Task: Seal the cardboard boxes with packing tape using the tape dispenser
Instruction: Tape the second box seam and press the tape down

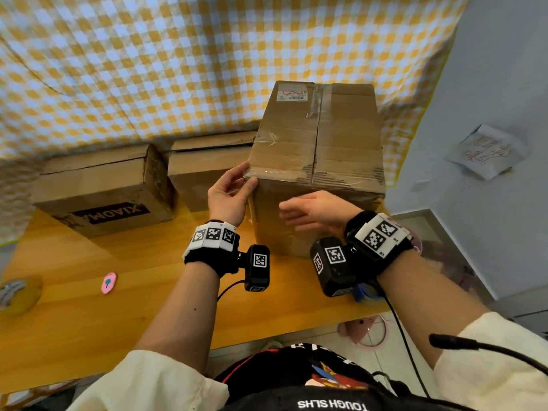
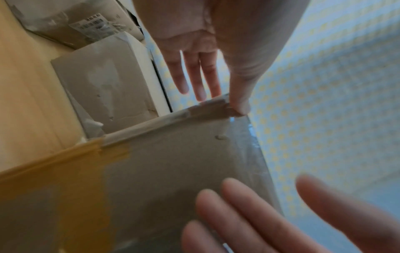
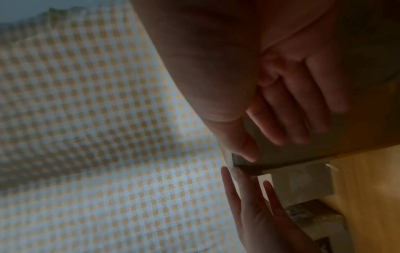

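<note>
A tall cardboard box stands on the wooden table, with clear tape along its top front edge and over its near left corner. My left hand is at that corner with straight fingers; in the left wrist view its thumb presses the taped corner. My right hand lies flat and open against the box's front face, holding nothing. A blue tape dispenser sits on the table near the front edge, mostly hidden under my right wrist.
Two lower cardboard boxes stand left of the tall one: a XIAOMI-printed box and a plain box. A tape roll and a small pink object lie at the table's left. A checked cloth hangs behind.
</note>
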